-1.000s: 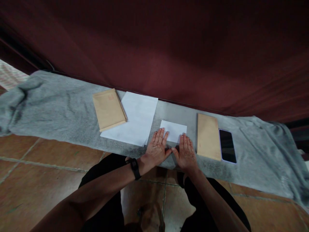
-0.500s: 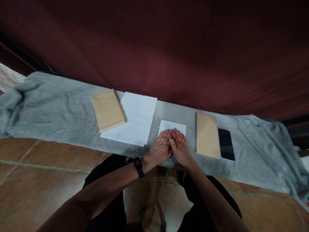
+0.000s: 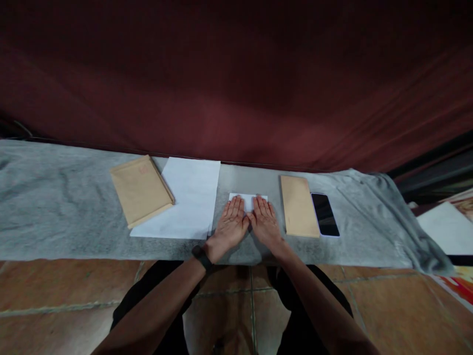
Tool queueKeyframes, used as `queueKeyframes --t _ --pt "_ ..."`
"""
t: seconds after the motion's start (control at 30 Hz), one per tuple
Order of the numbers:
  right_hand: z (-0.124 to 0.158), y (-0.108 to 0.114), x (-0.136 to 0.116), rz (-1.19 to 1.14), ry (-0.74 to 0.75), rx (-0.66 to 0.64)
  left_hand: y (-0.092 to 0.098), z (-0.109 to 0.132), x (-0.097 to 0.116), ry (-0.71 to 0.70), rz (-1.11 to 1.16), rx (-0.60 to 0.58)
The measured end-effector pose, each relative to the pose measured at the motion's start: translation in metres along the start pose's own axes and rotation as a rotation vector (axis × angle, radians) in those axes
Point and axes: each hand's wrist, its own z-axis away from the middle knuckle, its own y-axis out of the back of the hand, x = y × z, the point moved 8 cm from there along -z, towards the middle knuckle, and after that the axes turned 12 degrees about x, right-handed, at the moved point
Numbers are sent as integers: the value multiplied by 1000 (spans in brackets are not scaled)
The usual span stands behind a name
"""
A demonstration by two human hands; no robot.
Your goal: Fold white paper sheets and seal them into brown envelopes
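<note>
A small white folded paper (image 3: 249,200) lies on the grey cloth in front of me, mostly covered by my hands. My left hand (image 3: 232,223) rests flat on its left part, fingers stretched out and pointing away from me. On the right part my right hand (image 3: 264,222) lies flat too, its fingers extended. The two thumbs come close together near the paper's lower edge, and a strip of white shows between the hands. Neither hand grips anything.
Left of my hands lie large white sheets (image 3: 192,197), partly under a stack of brown envelopes (image 3: 142,190). To the right are another brown envelope (image 3: 300,207) and a phone (image 3: 325,214) with a dark screen. Grey cloth (image 3: 373,222) covers the bench; a dark red curtain (image 3: 236,113) hangs behind.
My hands have moved apart from the middle of the paper towards its two sides, staying flat. The view has shifted to the right and levelled.
</note>
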Motion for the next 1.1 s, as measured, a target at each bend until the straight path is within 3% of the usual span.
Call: queueKeyframes --t 0.3,0.57,0.8,0.87,0.97,1.1 --pt "-6 4 16 4 -38 61 -1 -15 -23 69 -64 3" --pt "-39 12 40 -100 -75 -66 7 -34 -36 33 33 -1" --pt "-53 16 47 -149 -178 -89 6 -44 -43 72 130 -17" --pt "-57 24 42 -278 -167 -39 17 -48 -40 83 150 51" --pt "-61 50 35 -509 -133 143 50 -52 -34 79 159 231" --pt "-57 80 40 -589 -130 348 93 -46 -21 -20 128 401"
